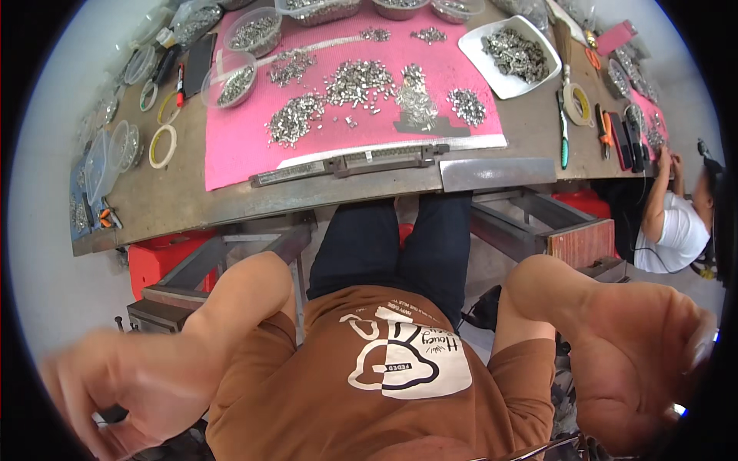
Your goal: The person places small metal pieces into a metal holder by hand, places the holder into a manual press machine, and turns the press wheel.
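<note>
Both of my hands are raised close to the camera, away from the table. My left hand (142, 384) is at the lower left, smeared by motion, its bent fingers apart and nothing visible in them. At the lower right my right hand (634, 357) shows its broad palm; the fingers run into the dark rim and are partly hidden, and I see nothing held. Beyond my lap, small shiny metal pieces (360, 83) lie in several heaps on a pink mat (238, 150). A metal bar-shaped fixture (369, 158) lies along the mat's front edge, beside a flat metal plate (498, 174).
A white square dish (470, 44) of metal parts and clear tubs (251, 31) stand at the back. Tape rolls (162, 147), a toothbrush (565, 142) and orange-handled pliers (606, 129) lie around the mat. Red stools (154, 265) sit below. Another person (676, 230) works at right.
</note>
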Tool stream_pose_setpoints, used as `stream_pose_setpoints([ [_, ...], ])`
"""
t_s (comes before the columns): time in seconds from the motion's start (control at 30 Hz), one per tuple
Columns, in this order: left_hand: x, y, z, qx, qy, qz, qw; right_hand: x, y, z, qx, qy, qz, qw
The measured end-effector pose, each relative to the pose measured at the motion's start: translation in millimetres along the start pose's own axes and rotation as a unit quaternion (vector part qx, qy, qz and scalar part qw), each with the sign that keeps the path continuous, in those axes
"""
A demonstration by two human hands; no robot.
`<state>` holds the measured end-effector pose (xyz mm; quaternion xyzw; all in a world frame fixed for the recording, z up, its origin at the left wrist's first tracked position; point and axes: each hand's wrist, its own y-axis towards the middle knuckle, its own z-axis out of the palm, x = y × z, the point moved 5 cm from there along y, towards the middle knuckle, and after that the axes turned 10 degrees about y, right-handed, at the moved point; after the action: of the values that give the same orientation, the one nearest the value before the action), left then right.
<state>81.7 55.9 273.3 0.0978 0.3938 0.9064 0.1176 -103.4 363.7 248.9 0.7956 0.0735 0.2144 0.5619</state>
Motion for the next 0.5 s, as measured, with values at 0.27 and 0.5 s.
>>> stream_pose_setpoints([
  [0.27,27,1,13,0.056,0.473,0.154,0.866,3,5,-14,0.013,0.028,-0.020,0.999],
  [0.5,38,-5,-1,0.064,0.375,0.076,0.922,-2,16,-16,0.033,0.029,-0.035,0.998],
])
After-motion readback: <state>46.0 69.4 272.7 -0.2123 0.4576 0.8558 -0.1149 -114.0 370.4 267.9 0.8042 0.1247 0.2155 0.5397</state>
